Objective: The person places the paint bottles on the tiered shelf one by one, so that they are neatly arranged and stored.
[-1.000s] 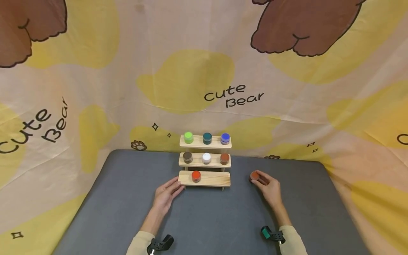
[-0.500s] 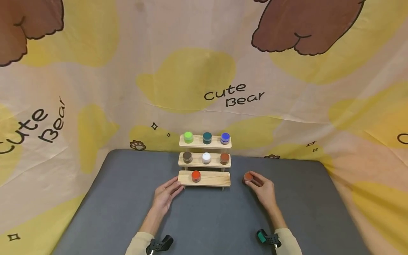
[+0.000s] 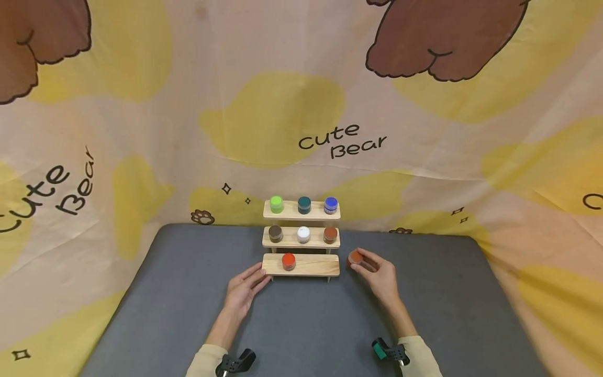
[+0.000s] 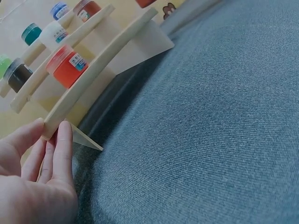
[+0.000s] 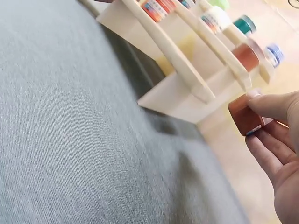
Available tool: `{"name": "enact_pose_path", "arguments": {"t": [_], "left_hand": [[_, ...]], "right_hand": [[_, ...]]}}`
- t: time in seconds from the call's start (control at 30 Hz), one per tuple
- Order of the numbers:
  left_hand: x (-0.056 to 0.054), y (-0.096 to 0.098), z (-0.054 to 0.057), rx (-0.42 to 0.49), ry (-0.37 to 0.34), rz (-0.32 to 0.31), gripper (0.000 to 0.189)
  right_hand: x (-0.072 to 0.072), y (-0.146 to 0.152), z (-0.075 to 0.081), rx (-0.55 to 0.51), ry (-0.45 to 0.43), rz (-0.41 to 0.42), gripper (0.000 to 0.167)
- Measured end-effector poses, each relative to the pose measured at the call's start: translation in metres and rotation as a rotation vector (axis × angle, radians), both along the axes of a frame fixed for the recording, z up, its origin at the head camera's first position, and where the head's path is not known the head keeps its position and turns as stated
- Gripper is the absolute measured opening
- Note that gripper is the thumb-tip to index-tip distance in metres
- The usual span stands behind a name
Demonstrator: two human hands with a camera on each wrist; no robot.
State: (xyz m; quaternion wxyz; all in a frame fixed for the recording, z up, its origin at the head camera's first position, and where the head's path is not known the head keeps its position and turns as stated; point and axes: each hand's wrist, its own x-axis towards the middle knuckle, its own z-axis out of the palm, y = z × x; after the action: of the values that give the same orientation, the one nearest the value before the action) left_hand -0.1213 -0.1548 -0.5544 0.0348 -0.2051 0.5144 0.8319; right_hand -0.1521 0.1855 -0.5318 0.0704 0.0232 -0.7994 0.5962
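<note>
A three-step wooden rack stands toward the back of the table. My left hand pinches the left end of its lowest shelf, thumb on top and fingers beneath, as the left wrist view shows. Just right of that shelf, my right hand holds a brown paint jar between thumb and fingers, apart from the rack. On the lowest shelf sits a red paint jar, left of its middle. The middle shelf carries a dark brown jar, a white jar and a reddish-brown jar.
Along the top shelf stand a light green jar, a dark teal jar and a blue jar. A dark grey cloth covers the table. Behind the rack hangs a patterned curtain.
My right hand has moved left with the brown paint jar, closer to the lowest shelf's right end. The left hand keeps its hold on the rack, and the jars on the shelves stay put.
</note>
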Motion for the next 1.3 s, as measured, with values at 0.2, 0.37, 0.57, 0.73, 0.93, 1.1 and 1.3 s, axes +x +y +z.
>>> {"name": "enact_pose_path", "arguments": {"t": [0.2,0.37,0.57,0.73,0.93,1.1,1.3], "left_hand": [[0.002,-0.001,-0.002,0.006,0.009,0.021,0.050],[0.001,-0.002,-0.003,-0.004,0.016,0.014,0.050],[0.001,-0.005,-0.004,-0.002,0.007,0.030,0.049],[0.000,-0.005,-0.004,0.002,0.000,0.030,0.047],[0.001,-0.003,-0.005,-0.006,-0.008,0.039,0.046],[0.001,-0.001,-0.003,-0.013,0.003,0.032,0.047],[0.001,0.001,-0.005,-0.010,0.010,0.023,0.049]], "right_hand": [[0.002,-0.015,0.002,-0.020,0.035,0.052,0.047],[0.002,-0.027,0.005,-0.031,0.071,0.091,0.045],[0.002,-0.045,0.007,-0.039,0.098,0.137,0.045],[0.003,-0.055,0.008,-0.046,0.110,0.157,0.044],[0.003,-0.061,0.006,-0.029,0.115,0.173,0.044],[0.002,-0.065,0.004,-0.031,0.072,0.185,0.045],[0.000,-0.069,0.003,-0.042,0.086,0.185,0.042]]}}
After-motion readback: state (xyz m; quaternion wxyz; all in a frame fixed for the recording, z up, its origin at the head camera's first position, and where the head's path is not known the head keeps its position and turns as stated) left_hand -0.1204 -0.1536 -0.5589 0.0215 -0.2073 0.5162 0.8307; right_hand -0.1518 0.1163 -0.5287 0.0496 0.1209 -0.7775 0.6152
